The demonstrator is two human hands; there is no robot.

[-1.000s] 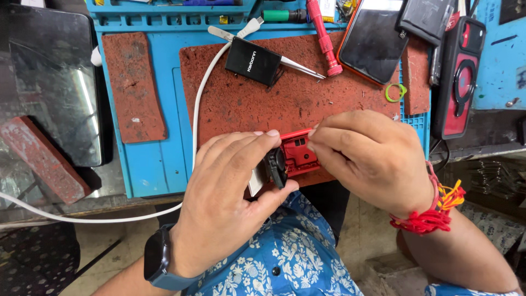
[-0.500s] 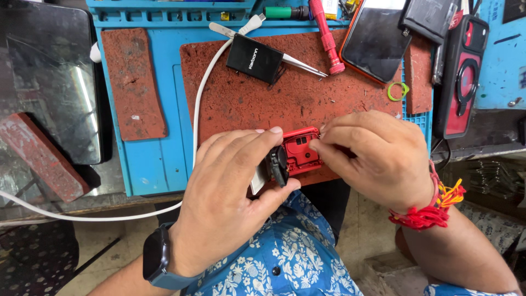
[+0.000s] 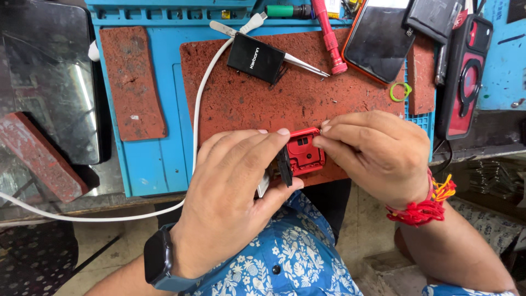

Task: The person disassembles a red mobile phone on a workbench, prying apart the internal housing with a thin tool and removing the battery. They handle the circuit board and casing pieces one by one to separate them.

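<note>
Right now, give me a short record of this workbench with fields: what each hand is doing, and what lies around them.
left hand: left hand grips a small red device with a black part at its edge
right hand: right hand pinches the device's upper right corner with its fingers
surface: red mat on a blue tray
behind the hands: black battery, metal tweezers, red screwdriver, green ring
upper right: two phones, one dark-screened, one in a red and black case
left side: white cable

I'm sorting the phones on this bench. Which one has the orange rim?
The phone lying screen-up at the mat's top right edge, beside the red screwdriver. The other phone further right sits in a red and black case.
</note>
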